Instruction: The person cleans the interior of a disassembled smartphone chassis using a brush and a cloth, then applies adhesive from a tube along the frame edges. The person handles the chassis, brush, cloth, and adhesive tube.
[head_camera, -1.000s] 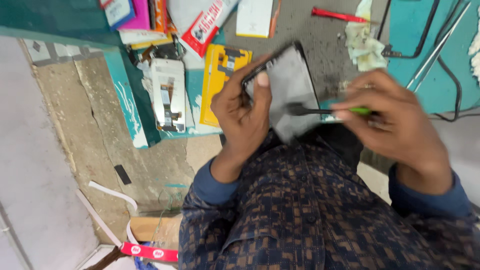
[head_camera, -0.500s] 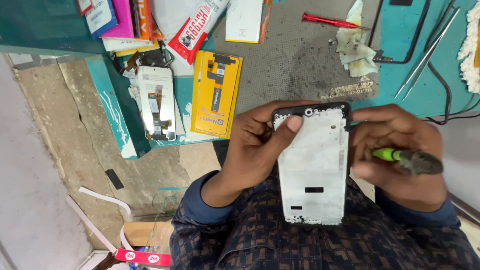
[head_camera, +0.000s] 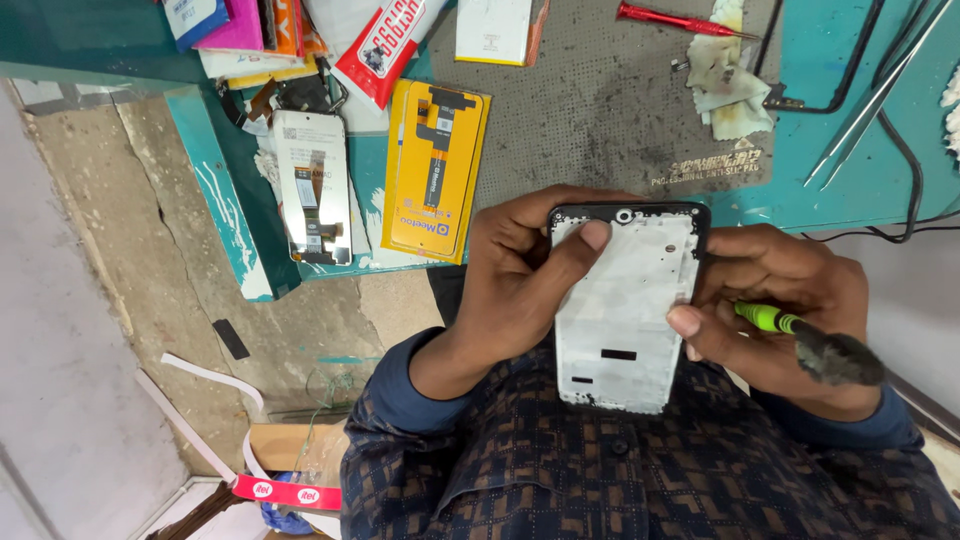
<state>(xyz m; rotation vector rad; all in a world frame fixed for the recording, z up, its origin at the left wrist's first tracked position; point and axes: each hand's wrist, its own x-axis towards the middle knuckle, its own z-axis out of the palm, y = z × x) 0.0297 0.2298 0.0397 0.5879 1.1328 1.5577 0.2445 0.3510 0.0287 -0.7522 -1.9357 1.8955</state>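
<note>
While the phone frame (head_camera: 625, 305) is held over the lap, just off the near edge of the worktop (head_camera: 840, 130), it is gripped from both sides. Left hand (head_camera: 520, 290) is wrapped on the frame's left edge, thumb laid across the upper face near the camera hole. Right hand (head_camera: 790, 310) is closed on two things: fingers pinch the frame's right edge, and a green-handled tool (head_camera: 800, 335) is clamped in the palm, dark end pointing right, away from the frame. Frame's long axis runs from the worktop edge toward the body, top end with the black rim farthest from the person. Inner white face is turned up. Tool lies just right of the frame, roughly crosswise to its long axis; right hand is the nearer one to it. On the worktop, well apart: yellow-backed screen part (head_camera: 435, 170), a bare display module (head_camera: 313, 185), red screwdriver (head_camera: 675, 20), tweezers (head_camera: 880, 90), grey mat (head_camera: 600, 110).
</note>
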